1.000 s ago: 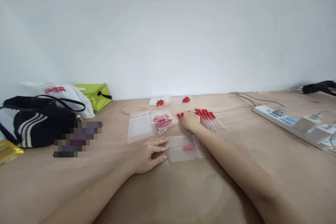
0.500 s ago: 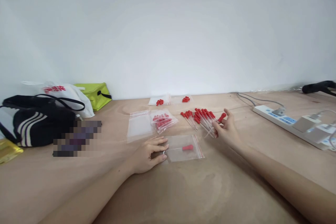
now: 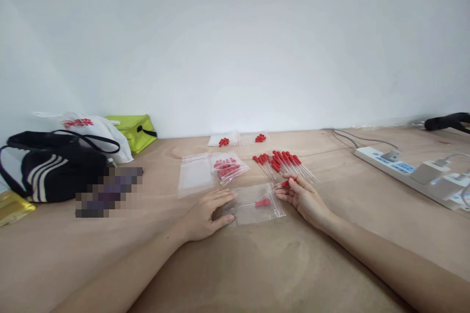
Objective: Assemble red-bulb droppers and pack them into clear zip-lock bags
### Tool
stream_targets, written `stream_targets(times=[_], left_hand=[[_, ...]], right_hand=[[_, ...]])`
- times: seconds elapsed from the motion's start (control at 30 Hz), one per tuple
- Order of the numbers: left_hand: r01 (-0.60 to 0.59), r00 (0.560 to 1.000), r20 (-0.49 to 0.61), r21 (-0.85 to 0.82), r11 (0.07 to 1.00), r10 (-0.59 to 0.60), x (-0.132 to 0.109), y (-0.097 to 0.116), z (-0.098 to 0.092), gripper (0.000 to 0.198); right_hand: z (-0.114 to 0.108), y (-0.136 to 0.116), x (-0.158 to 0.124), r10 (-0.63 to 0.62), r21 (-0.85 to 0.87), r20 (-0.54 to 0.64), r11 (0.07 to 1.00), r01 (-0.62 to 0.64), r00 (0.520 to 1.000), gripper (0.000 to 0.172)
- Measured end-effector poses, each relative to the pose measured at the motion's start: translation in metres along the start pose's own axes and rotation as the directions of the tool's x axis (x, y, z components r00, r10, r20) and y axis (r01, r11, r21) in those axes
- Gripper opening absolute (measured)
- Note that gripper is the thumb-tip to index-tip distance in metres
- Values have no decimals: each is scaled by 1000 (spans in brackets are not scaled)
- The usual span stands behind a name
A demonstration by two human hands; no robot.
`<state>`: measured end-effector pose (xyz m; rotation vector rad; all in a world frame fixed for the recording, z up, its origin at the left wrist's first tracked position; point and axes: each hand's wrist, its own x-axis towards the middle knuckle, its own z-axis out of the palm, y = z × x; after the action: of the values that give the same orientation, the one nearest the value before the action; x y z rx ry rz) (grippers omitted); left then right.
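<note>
My left hand (image 3: 207, 214) rests on the left edge of a clear zip bag (image 3: 257, 203), fingers curled and pressing it to the wooden table; one red-bulbed dropper (image 3: 261, 202) lies inside. My right hand (image 3: 304, 197) pinches another red-bulbed glass dropper (image 3: 283, 184) at the bag's right opening, its tube pointing into the bag. A row of several red-bulbed droppers (image 3: 284, 164) lies just behind. A filled zip bag (image 3: 227, 167) of red bulbs and an empty bag (image 3: 194, 175) lie further left.
Two small bags of red caps (image 3: 240, 140) sit by the wall. A black striped bag (image 3: 55, 167), a white plastic bag (image 3: 91, 129) and a green pouch (image 3: 134, 132) stand at the left. A white power strip (image 3: 407, 172) with plugs and cables lies at the right.
My right hand left the row of droppers, swung out to the right holding one dropper, then came back left to the mouth of the clear bag. My left hand stayed put.
</note>
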<state>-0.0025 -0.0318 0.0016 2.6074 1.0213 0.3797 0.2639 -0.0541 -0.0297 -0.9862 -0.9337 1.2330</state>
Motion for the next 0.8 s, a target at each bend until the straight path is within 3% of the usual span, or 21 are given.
stream_targets(times=[0.2,0.43,0.57,0.7,0.8], left_hand=[[-11,1000,-21,-9,1000,11,0,-2,2,49],[-25,999,-27,-18,1000,24,1,-2,2,48],[-48,999,-18,-21,999,47,2,-3,2,46],[-40,998,46,26,999,39,2,-1,0,41],[-33,993,112,68,997,25,2,2,-3,36]], right_hand=[[9,-5,-7,70,-274,150,961,-26,986,39],[20,3,-2,59,-382,244,923,40,968,32],[15,6,5,30,-554,304,818,151,952,34],[4,-1,17,70,-675,239,729,114,968,31],[1,-12,33,-104,-784,142,595,176,984,15]])
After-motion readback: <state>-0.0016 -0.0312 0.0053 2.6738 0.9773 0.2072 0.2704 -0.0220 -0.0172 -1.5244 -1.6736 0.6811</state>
